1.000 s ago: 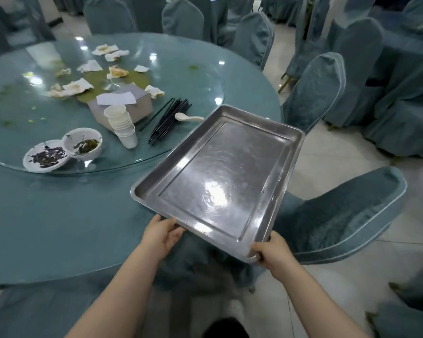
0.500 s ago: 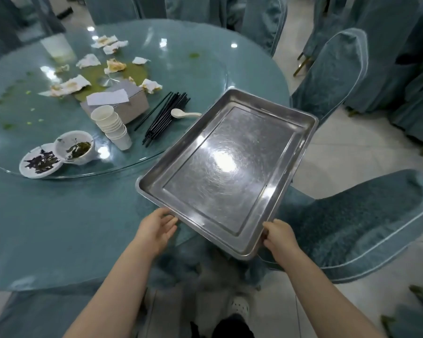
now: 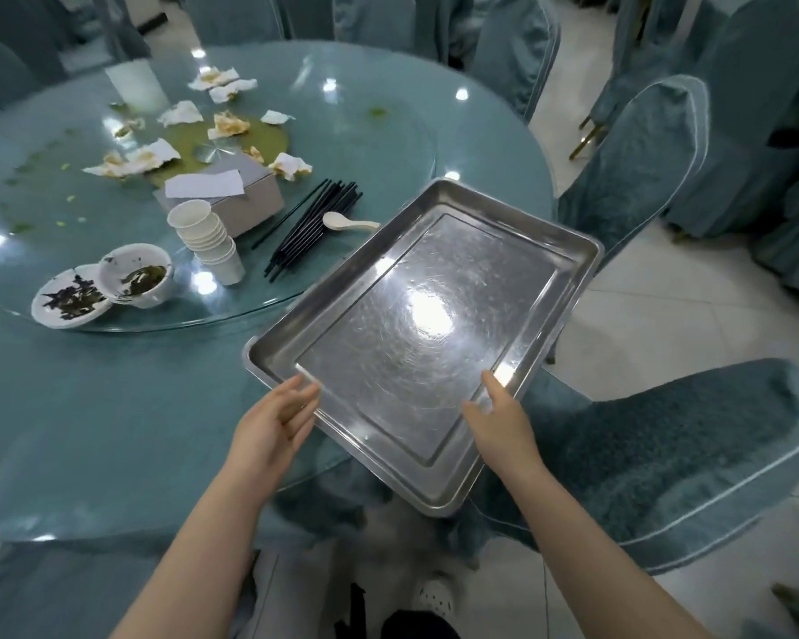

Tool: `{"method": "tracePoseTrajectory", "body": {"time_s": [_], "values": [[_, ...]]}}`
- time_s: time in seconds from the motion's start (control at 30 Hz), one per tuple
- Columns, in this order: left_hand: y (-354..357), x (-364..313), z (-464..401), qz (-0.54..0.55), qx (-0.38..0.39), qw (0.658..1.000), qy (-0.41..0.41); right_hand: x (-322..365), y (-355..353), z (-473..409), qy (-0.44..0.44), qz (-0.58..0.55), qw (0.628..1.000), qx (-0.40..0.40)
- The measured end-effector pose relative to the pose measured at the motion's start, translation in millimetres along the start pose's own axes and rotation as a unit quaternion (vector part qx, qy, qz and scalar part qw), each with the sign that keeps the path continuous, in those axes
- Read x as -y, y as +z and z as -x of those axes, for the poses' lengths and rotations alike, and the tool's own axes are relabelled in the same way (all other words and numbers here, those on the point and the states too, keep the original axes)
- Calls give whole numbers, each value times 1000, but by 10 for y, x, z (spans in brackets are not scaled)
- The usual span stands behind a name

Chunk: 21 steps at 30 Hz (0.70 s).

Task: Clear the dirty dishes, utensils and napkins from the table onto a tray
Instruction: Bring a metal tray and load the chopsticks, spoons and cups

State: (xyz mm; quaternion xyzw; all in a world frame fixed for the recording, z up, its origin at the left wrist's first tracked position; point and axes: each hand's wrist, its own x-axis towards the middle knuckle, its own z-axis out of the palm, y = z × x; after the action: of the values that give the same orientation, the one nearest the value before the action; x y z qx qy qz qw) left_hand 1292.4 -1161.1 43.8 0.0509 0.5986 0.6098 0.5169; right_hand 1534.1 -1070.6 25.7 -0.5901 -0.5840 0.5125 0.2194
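a rectangular steel tray (image 3: 416,325), shiny and finely scratched, lies at the table's (image 3: 88,431) near right edge, its near corner hanging past the rim. the left hand (image 3: 268,431) is at the tray's left edge with fingers straight and released, gripping nothing; whether they touch the rim is unclear. the right hand (image 3: 503,417) lies over the tray's near right edge, fingers loosely extended, thumb on the flat metal.

on the round glass turntable (image 3: 365,145): one white plate (image 3: 65,311) of dark scraps at its near edge, one white bowl (image 3: 137,281) of green leaves touching it, one tilted stack of paper cups (image 3: 208,242) (about seven), a bundle of black chopsticks (image 3: 314,223), one white spoon (image 3: 347,222) just beside the tray's far edge, a grey box (image 3: 241,196) with white paper on top, and roughly nine crumpled stained napkins (image 3: 135,159) around the turntable's middle.
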Motion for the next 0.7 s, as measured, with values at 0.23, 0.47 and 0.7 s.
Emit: {"method": "tracePoseTrajectory", "body": {"time_s": [0.23,0.47,0.7], "values": [[-459,-89,-12,58,-36,998,-4,196,303,-234,-41,55,997,42],[-983,-433,-300,108,-60,992,6,555,810,-532,-60,70,993,69],[-1600,-1086,-904,93,-70,993,1,1144,1602,-895,-76,62,994,53]]}}
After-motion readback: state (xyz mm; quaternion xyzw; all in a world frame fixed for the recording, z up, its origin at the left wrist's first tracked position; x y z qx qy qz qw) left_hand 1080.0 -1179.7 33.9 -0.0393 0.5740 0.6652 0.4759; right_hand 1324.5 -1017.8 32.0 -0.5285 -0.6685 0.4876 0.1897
